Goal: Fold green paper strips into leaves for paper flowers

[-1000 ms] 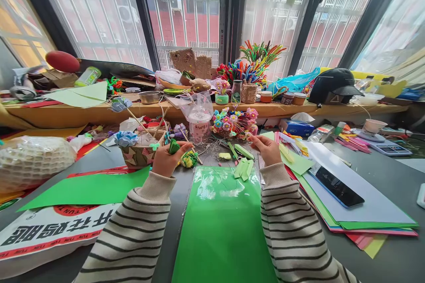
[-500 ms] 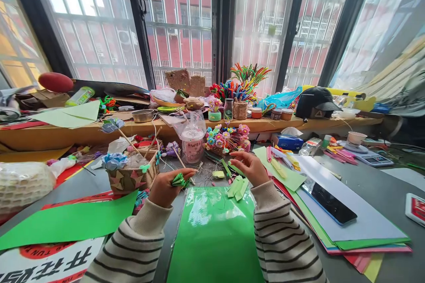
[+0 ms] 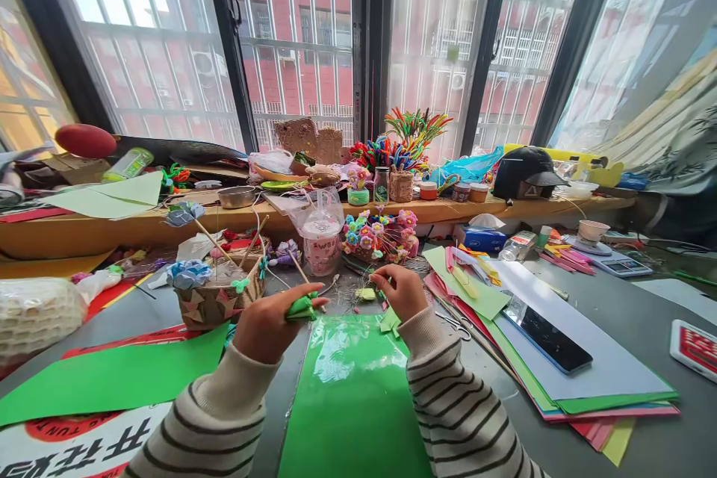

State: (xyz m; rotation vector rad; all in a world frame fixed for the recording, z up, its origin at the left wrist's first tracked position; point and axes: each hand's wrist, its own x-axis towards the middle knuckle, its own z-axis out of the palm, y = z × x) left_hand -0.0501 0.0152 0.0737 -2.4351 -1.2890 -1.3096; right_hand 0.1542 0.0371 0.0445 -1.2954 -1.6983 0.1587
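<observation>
My left hand [image 3: 263, 328] is closed around a small bundle of folded green paper [image 3: 303, 307], left of the table's middle. Across from it, my right hand [image 3: 402, 291] has its thumb and fingertips pinched together over a tangle of thin wire [image 3: 348, 293]; what lies between them is too small to make out. Light green paper strips [image 3: 390, 321] rest just under that hand, partly covered by it. Below both hands a shiny green sheet [image 3: 355, 403] lies flat. A yellowish block [image 3: 366, 294] sits among the wire bits.
Scissors [image 3: 460, 327] lie right of my right wrist, beside stacked coloured paper [image 3: 610, 385] carrying a phone [image 3: 552, 336]. A plastic drink cup [image 3: 320, 245] stands behind the wire. To the left are a flower basket [image 3: 193, 306] and a green paper sheet [image 3: 123, 381].
My right hand has moved left and closed into a pinch above the wire, uncovering the scissors. My left hand has shifted slightly left and lower, still holding the green paper.
</observation>
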